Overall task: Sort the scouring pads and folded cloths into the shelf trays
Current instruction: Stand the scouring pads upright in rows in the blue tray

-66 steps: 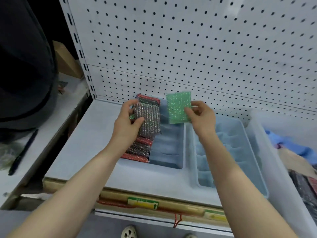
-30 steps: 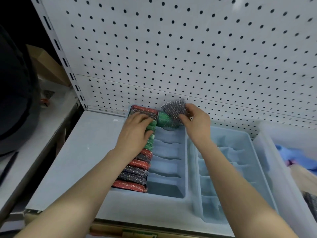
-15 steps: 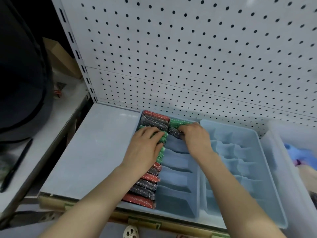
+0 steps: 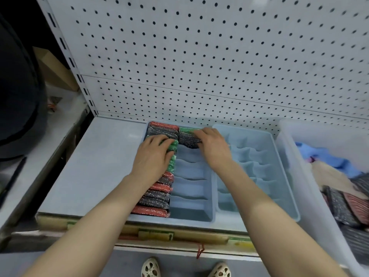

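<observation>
L hand [image 4: 154,156] flat on pad row [image 4: 157,193], R hand [image 4: 214,146] gripping dark pad [image 4: 187,139], tray [image 4: 191,198] rear

Two pale blue plastic divided trays are sitting side by side on the grey shelf [image 4: 95,168], against the white pegboard back panel [image 4: 199,56]. The left tray [image 4: 191,196] is holding a row of glittery scouring pads [image 4: 157,194] in its left column; the right tray [image 4: 259,156] is lying between it and a clear plastic bin [image 4: 311,196] of cloths.

Both arms extended — left hand [image 4: 154,156] flat, right hand [image 4: 214,147] curled.
</observation>
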{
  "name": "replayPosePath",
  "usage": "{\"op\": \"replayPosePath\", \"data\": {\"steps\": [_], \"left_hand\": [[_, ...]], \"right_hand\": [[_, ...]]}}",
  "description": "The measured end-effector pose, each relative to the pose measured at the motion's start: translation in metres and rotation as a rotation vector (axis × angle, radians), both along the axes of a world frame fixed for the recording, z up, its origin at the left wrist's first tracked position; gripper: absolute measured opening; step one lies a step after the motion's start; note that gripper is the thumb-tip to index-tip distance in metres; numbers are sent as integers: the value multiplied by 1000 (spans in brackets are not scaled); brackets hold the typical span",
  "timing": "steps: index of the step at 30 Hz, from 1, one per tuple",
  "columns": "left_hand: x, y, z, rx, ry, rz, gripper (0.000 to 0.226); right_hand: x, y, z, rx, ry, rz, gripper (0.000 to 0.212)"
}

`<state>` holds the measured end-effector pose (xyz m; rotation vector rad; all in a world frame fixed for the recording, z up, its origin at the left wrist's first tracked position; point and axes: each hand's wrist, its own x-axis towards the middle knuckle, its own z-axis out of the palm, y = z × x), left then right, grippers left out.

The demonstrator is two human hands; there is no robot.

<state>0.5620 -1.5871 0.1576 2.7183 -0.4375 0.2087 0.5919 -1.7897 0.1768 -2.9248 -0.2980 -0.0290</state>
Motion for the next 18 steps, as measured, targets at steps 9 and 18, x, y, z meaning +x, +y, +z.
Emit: {"op": "replayPosePath", "data": {"steps": [9, 18], "left_hand": [[-26, -74, 29, -146, 48, -31, 39], [-80, -272, 62, -287, 108, -343, 40]], "right_hand": [[-133, -111, 58, 435, -283, -253, 38], [-232, -310, 72, -4, -31, -649, 57]]}}
